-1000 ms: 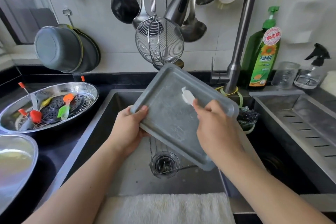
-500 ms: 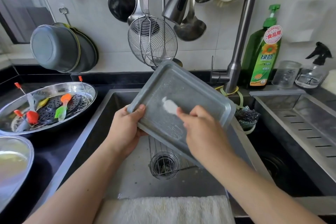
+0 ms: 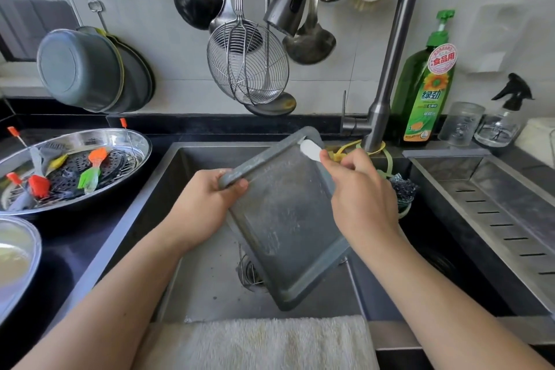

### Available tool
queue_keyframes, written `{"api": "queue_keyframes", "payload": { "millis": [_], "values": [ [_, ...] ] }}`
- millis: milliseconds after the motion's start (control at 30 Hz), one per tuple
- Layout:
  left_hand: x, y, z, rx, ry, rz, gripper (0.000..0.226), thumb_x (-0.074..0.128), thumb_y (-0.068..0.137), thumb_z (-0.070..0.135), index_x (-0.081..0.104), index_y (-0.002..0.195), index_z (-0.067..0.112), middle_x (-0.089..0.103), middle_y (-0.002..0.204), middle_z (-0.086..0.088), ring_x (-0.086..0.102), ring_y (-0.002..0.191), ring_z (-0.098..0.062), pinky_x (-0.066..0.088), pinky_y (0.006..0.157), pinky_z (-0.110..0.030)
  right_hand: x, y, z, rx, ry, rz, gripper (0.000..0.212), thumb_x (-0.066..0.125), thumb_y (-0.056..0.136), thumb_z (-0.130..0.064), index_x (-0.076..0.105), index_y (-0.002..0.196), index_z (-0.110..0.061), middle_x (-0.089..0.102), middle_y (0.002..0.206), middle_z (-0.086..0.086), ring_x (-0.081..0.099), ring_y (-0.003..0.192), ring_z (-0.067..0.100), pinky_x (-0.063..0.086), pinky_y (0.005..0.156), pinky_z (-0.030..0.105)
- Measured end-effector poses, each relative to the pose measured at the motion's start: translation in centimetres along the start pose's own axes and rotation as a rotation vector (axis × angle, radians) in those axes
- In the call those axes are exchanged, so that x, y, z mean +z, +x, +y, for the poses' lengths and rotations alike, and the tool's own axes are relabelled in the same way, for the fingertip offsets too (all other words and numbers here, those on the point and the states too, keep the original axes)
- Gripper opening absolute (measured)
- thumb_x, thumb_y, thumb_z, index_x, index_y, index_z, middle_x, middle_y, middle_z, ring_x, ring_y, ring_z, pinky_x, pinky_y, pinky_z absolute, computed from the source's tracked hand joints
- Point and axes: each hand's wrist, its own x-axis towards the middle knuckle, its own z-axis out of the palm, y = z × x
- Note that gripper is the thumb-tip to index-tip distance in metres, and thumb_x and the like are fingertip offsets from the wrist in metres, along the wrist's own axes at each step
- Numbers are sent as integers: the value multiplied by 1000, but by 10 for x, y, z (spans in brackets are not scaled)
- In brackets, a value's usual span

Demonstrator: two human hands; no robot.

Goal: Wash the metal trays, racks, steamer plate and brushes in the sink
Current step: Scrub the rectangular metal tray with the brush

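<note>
Soap bottle (image 3: 426,87) label reads 绿劲 and 食品用; left hand (image 3: 201,207) grips dull, streaked tray (image 3: 288,219); right hand (image 3: 363,198) pinches white scraper (image 3: 310,149).

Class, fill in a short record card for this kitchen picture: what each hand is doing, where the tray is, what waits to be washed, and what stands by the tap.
Left hand: left hand grips the tray's upper left corner
Right hand: right hand holds a white scraper against the tray's top corner
Tray: grey metal tray, tilted, held over the sink
Waiting: coloured brushes on a perforated plate in a steel basin, left counter
By the tap: green soap bottle right of the tap
Water: none seen running
</note>
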Motion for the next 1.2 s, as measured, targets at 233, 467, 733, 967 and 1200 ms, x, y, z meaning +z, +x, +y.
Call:
{"api": "queue_keyframes", "payload": {
  "millis": [233,467,733,967,1200],
  "values": [
    [-2,2,-5,-164,-336,120,10,65,100,10,74,97,6,74,85,-13,70,79,-27,55,84,-46,6,-6,4,-15,-41,-118,61,54,98,-5,50,147,-41,47,107,-5,54,80,24,34,55,31],
    [-27,9,-10,-210,-456,361,16,57,102,1,70,103,10,70,89,-13,68,79,-27,56,78,-39,10,-15,17,-28,-162,-431,55,52,93,-3,62,137,-34,56,118,4,59,105,30,52,80,39],
    [-6,4,-12,-130,-178,-48,10,70,92,18,77,95,11,70,87,-14,62,82,-28,48,83,-42,16,1,15,-50,52,-132,58,56,98,-3,56,141,-42,46,98,-9,54,81,20,51,62,39],
    [-5,2,-10,-120,-225,105,25,66,97,0,79,87,19,75,83,-3,70,80,-18,55,85,-40,9,5,21,-78,197,-23,40,60,100,-13,66,131,-37,51,97,-13,53,84,14,51,62,35],
    [-14,3,-11,-176,-349,209,10,69,95,3,76,96,10,74,87,-11,71,82,-27,58,84,-43,17,10,35,-52,291,-144,39,65,98,-10,70,127,-35,55,95,-13,55,89,13,54,79,41]
  ]
}}
